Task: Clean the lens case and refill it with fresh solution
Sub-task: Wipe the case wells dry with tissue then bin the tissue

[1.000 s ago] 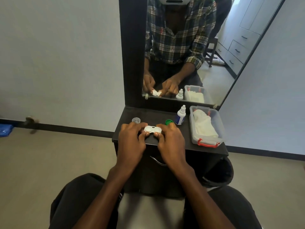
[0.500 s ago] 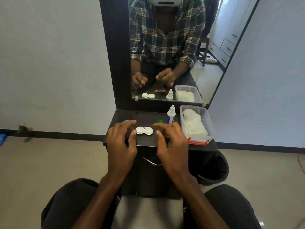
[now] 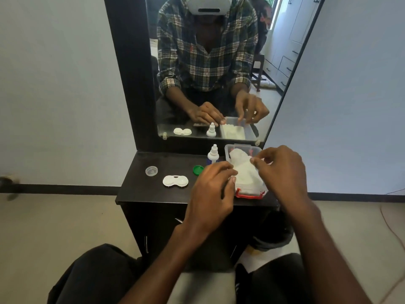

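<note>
head view, single wide-angle: worn on the person's head, faces forward and down, close over dark worktop (image 3: 153, 191); mirror (image 3: 210, 69) behind shows the scene reversed.

No readable text anywhere here. The solution bottle (image 3: 212, 155) shows a blue label band, but the print is too small and blurred to make out. The lens case (image 3: 175, 181), the green cap (image 3: 198, 170) and the clear tub (image 3: 243, 148) carry no lettering that can be seen.
</note>
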